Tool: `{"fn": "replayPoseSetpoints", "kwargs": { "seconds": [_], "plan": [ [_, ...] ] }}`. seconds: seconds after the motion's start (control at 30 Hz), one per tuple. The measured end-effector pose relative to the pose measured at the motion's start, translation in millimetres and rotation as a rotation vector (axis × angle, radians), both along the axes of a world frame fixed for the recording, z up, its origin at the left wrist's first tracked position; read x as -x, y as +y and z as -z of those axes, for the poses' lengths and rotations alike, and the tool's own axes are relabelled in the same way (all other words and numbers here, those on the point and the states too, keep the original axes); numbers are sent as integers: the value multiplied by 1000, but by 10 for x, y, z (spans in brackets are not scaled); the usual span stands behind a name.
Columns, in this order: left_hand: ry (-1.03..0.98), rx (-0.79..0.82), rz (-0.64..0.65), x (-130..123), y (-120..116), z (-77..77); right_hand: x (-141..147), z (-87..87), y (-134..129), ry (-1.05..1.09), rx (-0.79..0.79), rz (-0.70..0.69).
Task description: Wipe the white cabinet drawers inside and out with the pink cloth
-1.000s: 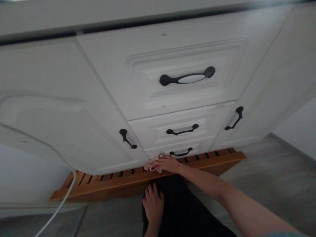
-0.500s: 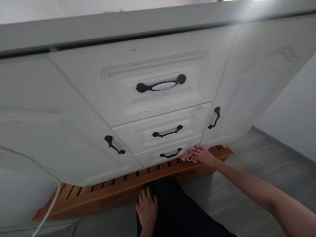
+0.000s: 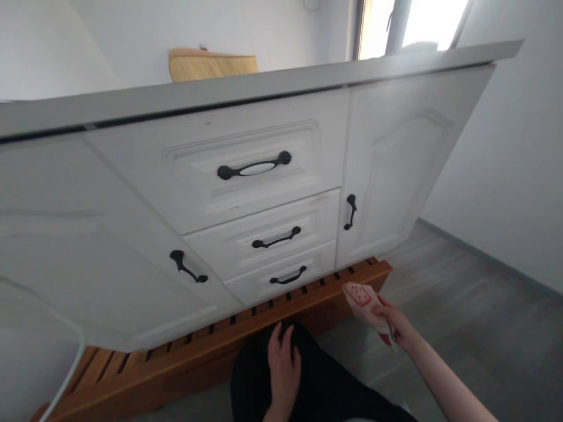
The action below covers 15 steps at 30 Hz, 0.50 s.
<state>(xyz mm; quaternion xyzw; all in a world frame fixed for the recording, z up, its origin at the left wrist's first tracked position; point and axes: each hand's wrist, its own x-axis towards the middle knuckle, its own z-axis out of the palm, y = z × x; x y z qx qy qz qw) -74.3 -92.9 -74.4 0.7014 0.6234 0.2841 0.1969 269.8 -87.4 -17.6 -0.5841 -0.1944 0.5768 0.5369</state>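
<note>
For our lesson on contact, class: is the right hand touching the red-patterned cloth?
Touching. The head view shows the right hand gripping the cloth, which sticks out beyond the fingers.

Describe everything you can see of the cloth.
The cloth looks like soft fabric, pale pinkish-white, with a red-outlined patch of red spots toward its far end and a dark red area nearer the person. Folded or bunched, it slants across the view in the person's right grip, overlapping the slatted wooden platform in the picture; whether they touch is unclear.
</note>
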Motion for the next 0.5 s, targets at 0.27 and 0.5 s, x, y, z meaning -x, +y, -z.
{"fn": "replayPoseSetpoints", "kwargs": {
  "seconds": [0.27, 0.5],
  "plan": [
    [-1033, 426, 305, -1089, 195, -1003, 425, -609, 42, -44, -149, -230],
    [-1144, 462, 422, -1238, 286, -1333, 514, -828, -2, -683, -476, -364]
  ]
}}
